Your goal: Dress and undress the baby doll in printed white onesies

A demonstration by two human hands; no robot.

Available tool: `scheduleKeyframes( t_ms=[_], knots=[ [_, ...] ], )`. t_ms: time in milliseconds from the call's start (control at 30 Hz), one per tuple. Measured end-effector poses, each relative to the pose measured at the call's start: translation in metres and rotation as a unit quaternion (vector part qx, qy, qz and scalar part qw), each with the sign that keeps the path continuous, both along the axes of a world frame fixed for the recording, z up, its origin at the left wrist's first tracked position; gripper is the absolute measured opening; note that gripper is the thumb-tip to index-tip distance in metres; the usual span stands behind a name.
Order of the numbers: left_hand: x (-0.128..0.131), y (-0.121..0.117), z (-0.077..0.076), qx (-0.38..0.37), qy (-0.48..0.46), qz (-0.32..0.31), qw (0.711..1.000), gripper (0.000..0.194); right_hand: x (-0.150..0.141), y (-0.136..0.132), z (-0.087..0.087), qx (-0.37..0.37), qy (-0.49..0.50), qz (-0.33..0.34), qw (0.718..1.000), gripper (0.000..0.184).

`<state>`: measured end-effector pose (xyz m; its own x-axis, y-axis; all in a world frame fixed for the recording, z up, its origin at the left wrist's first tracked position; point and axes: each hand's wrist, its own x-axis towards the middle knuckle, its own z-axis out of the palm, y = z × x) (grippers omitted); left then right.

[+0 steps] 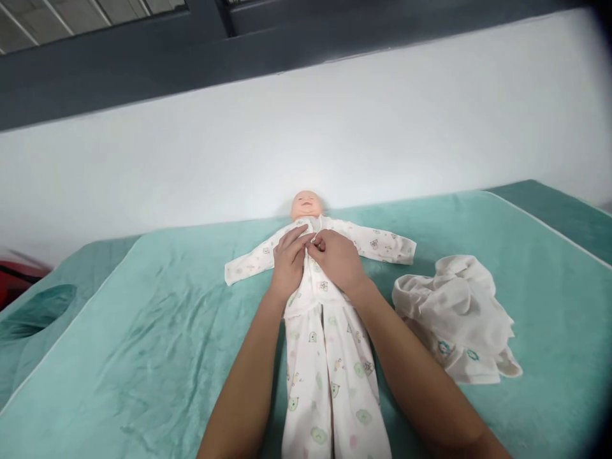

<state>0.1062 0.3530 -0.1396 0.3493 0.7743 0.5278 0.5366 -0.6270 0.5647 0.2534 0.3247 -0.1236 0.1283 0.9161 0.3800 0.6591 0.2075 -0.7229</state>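
A baby doll [306,204] lies on its back, dressed in a white patterned baby shirt [325,290] with both sleeves spread out sideways. White patterned baby trousers [329,382] cover its legs. At the chest, my left hand [289,258] lies over the shirt front, its fingertips gripping the fabric by the front opening. My right hand [336,255] pinches the opposite edge of that opening, fingers curled. The fingertips of both hands meet there, and the small piece between them is hidden.
To the right lies a crumpled white cloth garment [459,312] with small teal flower prints. A teal blanket [157,331] covers the bed, wrinkled on the left. Behind the doll's head rises a white wall [268,153]. A red object [16,280] shows at the far left.
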Motion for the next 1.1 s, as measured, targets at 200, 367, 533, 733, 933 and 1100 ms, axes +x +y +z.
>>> scheduleKeyframes(
  t_ms=[200,367,533,733,933,1100],
  knots=[
    [0.002,-0.001,0.001,-0.006,-0.008,0.011,1.000,0.035,0.011,0.006,-0.002,-0.016,0.119,0.089,0.989,0.014],
    [0.005,-0.007,0.004,-0.004,-0.003,0.030,1.000,0.036,0.023,0.012,-0.008,-0.039,0.247,0.146,0.957,0.010],
    [0.007,-0.008,0.003,-0.004,0.026,0.050,0.998,0.038,0.021,0.018,-0.013,-0.005,0.251,0.093,0.963,0.012],
    [0.008,-0.005,0.004,-0.033,0.022,0.052,0.998,0.038,0.018,0.018,-0.012,-0.011,0.221,0.052,0.974,0.012],
    [0.008,-0.006,0.004,-0.032,-0.013,0.051,0.998,0.030,0.019,0.020,-0.016,-0.004,0.199,-0.005,0.980,0.013],
    [0.005,-0.004,0.002,-0.018,-0.069,0.042,0.997,0.030,0.015,0.018,-0.018,0.009,0.240,-0.020,0.970,0.014]
  ],
)
